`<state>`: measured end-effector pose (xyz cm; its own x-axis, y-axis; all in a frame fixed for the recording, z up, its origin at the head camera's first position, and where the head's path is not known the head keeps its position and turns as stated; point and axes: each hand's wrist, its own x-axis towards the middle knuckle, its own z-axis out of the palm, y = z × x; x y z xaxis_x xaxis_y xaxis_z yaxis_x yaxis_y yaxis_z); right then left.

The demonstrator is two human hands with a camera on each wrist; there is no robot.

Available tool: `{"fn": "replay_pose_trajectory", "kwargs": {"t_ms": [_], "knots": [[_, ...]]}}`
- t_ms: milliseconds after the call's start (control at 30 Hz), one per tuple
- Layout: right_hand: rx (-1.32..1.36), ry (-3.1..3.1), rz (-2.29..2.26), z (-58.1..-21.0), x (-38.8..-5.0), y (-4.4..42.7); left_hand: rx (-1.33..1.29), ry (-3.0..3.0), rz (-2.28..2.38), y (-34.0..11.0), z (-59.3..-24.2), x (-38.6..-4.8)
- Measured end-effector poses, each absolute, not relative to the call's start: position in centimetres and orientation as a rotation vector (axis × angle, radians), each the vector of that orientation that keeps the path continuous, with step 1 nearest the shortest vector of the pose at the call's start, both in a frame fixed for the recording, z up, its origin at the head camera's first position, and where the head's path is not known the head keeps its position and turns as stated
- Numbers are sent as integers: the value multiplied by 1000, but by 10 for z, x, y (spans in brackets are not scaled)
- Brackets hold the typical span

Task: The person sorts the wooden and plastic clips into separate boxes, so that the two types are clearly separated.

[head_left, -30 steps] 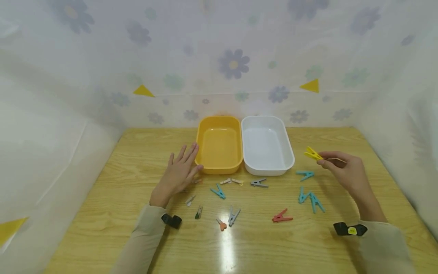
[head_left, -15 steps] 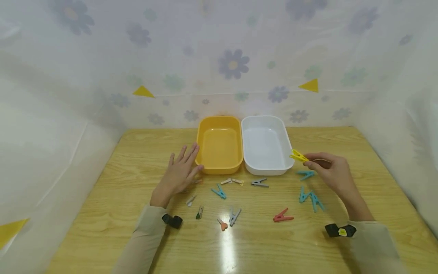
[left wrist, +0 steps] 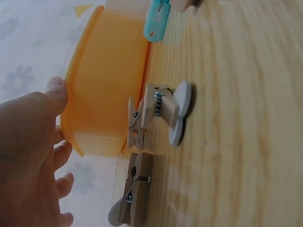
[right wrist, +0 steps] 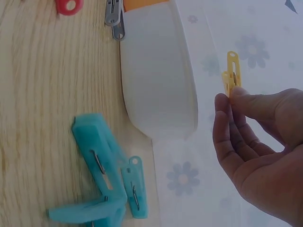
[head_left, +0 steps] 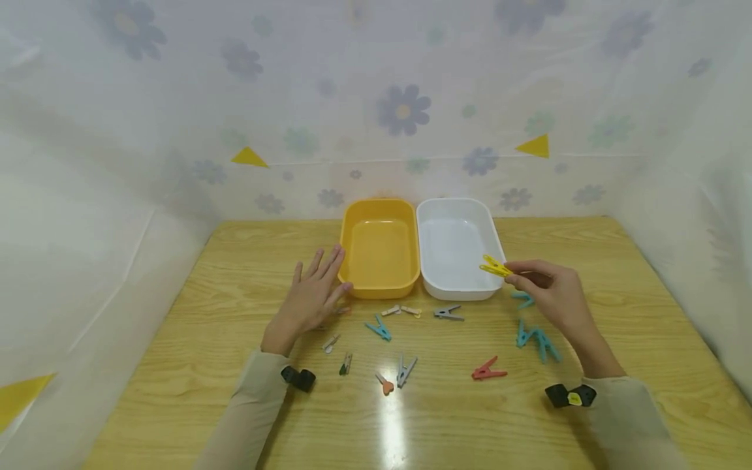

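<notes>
A yellow clothespin is pinched between the thumb and fingers of my right hand, over the right rim of the white basin. In the right wrist view the same yellow clothespin points up from the fingertips, higher than the basin's edge. My left hand has its fingers spread and touches the left rim of the yellow basin. Small wooden clothespins lie under and beside the left hand, one with a white rounded decoration.
Blue clothespins lie below the right hand, with a red clothespin nearer the front. Grey clothespins, a blue one and small decorated ones are scattered in front of the basins. A flowered sheet hangs behind the table.
My right hand has moved left with the yellow clothespin, from the right of the white basin to over its rim. The left hand has stayed at the yellow basin.
</notes>
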<state>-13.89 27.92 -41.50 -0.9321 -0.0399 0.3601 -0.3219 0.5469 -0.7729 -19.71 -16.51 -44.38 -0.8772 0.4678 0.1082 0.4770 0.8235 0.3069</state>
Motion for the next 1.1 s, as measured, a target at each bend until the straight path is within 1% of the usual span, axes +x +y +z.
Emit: {"fn": "replay_pose_trajectory", "kwargs": {"t_ms": [433, 633, 1100], "knots": [[365, -2446, 1415, -405, -154, 248, -775, -2970, -494, -164, -444, -198], [429, -2442, 1447, -402, -164, 224, -784, -2971, -482, -161, -443, -199], [571, -2525, 1416, -409, -198, 155, -776, -2972, -452, -158, -447, -202]]}}
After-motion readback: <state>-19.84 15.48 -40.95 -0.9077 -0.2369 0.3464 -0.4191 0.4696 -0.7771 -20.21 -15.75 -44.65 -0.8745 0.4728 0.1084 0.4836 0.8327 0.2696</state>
